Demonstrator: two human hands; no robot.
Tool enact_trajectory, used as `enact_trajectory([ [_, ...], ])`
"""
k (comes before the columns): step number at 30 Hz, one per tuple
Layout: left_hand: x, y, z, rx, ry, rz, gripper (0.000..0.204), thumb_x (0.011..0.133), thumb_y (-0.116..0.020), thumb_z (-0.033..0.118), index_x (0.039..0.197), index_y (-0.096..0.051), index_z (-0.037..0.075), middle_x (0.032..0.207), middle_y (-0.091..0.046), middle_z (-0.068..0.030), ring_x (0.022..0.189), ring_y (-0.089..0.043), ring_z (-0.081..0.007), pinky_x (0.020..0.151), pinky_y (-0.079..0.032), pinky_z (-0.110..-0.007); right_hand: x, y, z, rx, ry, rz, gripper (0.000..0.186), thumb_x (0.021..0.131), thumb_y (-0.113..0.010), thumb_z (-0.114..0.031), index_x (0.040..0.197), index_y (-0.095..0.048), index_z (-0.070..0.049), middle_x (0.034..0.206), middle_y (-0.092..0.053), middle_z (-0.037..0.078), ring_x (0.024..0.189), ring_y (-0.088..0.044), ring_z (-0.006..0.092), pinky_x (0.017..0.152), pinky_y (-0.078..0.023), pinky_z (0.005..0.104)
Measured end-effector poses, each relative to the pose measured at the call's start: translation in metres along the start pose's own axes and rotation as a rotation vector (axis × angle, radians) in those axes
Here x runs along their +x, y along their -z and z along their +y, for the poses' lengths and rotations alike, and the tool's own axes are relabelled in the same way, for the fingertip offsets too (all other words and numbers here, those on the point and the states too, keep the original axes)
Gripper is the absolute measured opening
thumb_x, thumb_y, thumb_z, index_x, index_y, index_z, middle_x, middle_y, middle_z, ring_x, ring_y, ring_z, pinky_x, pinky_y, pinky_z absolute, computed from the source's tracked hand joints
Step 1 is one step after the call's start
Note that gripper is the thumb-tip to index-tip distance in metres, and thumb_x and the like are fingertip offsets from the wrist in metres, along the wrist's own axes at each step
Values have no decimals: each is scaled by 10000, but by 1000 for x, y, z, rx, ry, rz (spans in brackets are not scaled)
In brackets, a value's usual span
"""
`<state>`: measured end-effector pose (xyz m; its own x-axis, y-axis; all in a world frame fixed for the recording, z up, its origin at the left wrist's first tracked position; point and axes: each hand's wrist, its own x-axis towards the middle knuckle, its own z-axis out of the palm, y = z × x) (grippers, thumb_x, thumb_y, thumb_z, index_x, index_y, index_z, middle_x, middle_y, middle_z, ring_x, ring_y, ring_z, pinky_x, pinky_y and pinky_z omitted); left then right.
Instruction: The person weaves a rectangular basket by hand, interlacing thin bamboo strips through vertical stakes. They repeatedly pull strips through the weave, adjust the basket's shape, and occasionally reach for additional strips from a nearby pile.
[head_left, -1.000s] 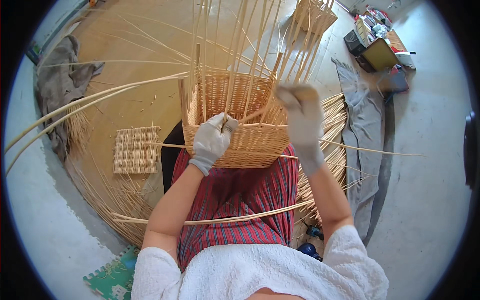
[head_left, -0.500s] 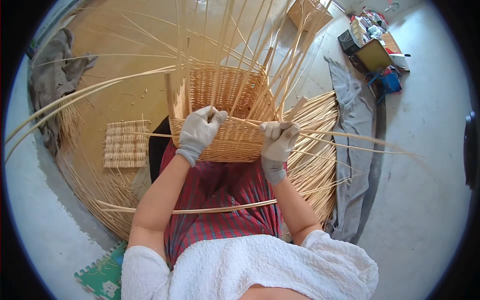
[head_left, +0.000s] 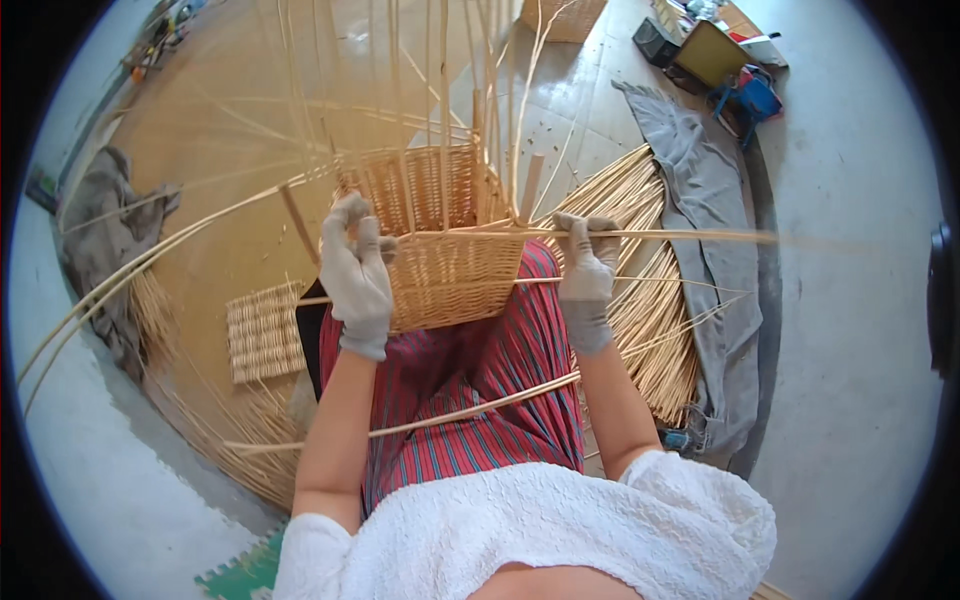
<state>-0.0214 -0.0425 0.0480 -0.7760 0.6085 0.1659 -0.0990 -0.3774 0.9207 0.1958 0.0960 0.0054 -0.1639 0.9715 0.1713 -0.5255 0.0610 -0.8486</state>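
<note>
A half-woven wicker basket [head_left: 455,285] rests on my lap, with long upright rods [head_left: 444,110] rising from its rim. My left hand [head_left: 357,285], in a pale work glove, is closed at the basket's near left corner, its fingers bent over the edge. Beyond the right corner, my gloved right hand [head_left: 586,265] pinches a weaving strand [head_left: 690,236], which runs taut from the front rim and out past the hand to the right. Flat wooden stakes [head_left: 531,188] stand at the basket's corners.
A large bundle of loose rods [head_left: 655,300] lies at right beside grey cloth [head_left: 690,190]. At left are a small woven panel [head_left: 264,338], long curved rods [head_left: 150,262] and another grey cloth [head_left: 115,240]. A second basket [head_left: 565,18] and a blue stool [head_left: 748,97] stand farther off.
My right hand has moved off the rim to the right along the strand. My left hand has gone from the front rim to the left corner. The basket has turned slightly and the view shifted.
</note>
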Motion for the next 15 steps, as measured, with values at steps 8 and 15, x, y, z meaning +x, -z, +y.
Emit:
enact_trajectory([
  [8,-2,-25,-63,754,241,-325,375,1037,-552,389,1026,-707,47,760,-699,-163,689,-692,-295,656,-528,-378,61,-81,-35,-807,148,-441,233,938,-656,1,1169,-631,-24,1162,-698,111,1095,-679,188,979,-509,276],
  [15,19,-27,-73,800,92,-182,366,1029,-602,374,951,-709,32,739,-672,-127,650,-627,-240,620,-499,-370,55,-196,19,-378,425,-381,753,965,-601,-61,1623,-262,-196,1471,-541,150,1237,-588,286,1028,-504,383],
])
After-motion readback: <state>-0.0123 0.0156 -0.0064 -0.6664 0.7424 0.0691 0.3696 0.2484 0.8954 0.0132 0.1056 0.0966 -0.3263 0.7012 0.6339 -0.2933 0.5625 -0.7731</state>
